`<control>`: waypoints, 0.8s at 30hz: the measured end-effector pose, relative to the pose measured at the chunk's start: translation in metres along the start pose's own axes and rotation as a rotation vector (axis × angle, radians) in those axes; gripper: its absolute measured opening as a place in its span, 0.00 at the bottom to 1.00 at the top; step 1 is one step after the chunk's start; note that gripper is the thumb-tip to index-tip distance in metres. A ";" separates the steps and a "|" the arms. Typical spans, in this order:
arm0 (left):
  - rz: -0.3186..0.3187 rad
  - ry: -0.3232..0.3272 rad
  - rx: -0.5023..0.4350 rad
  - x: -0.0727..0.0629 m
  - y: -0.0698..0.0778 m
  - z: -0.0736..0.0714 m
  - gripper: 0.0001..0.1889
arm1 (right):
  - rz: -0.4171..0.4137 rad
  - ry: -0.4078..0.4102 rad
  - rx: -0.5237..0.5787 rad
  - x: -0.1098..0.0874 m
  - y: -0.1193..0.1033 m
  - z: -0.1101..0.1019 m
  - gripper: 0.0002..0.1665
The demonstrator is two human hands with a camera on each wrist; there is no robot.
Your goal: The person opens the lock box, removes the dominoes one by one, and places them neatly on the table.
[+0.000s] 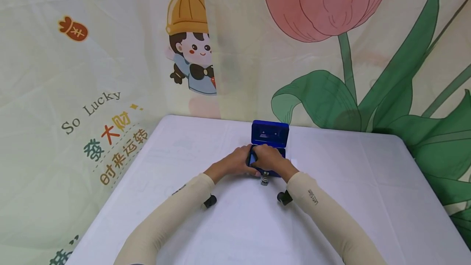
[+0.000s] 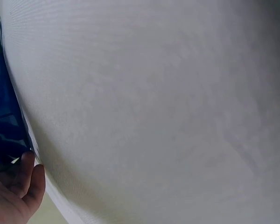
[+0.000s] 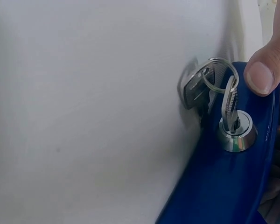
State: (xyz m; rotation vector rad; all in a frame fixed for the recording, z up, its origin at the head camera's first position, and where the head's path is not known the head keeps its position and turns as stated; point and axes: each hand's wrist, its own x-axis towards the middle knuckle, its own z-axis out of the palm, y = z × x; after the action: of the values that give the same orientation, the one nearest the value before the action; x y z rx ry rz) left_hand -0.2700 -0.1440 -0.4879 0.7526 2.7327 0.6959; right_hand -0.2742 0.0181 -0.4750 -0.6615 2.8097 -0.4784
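Observation:
A blue cash box (image 1: 274, 173) stands on the table with its lid (image 1: 270, 134) tilted up at the back. My left hand (image 1: 239, 161) grips the box's left end, its thumb at the front corner. Over the left part of the box my right hand (image 1: 271, 158) bends its fingers down, beside a light blue, dark-edged patch; I cannot tell what they hold. A key (image 3: 230, 105) sits in the silver lock (image 3: 238, 133) on the front, and a second key (image 3: 198, 86) hangs from the same ring (image 3: 217, 74). The left wrist view shows my left fingers at a corner of the box.
A white cloth covers the table (image 1: 228, 228), and a printed curtain (image 1: 235, 52) with a large tulip hangs behind its far edge. Black wrist cameras show under the left sleeve (image 1: 176, 212) and the right sleeve (image 1: 327, 212).

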 end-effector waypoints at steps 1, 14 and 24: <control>-0.001 0.000 0.001 0.001 0.000 0.000 0.52 | 0.002 -0.002 -0.001 0.000 0.000 0.000 0.29; -0.001 0.013 -0.014 0.004 -0.002 0.002 0.53 | 0.005 -0.027 -0.007 0.004 0.001 -0.001 0.28; 0.013 0.010 -0.032 0.006 -0.003 0.002 0.52 | -0.002 -0.036 0.008 0.007 0.006 0.001 0.27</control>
State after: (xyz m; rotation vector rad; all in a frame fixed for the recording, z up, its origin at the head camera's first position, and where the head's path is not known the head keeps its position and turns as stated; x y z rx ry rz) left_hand -0.2756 -0.1423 -0.4913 0.7625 2.7208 0.7463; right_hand -0.2828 0.0195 -0.4790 -0.6642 2.7724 -0.4732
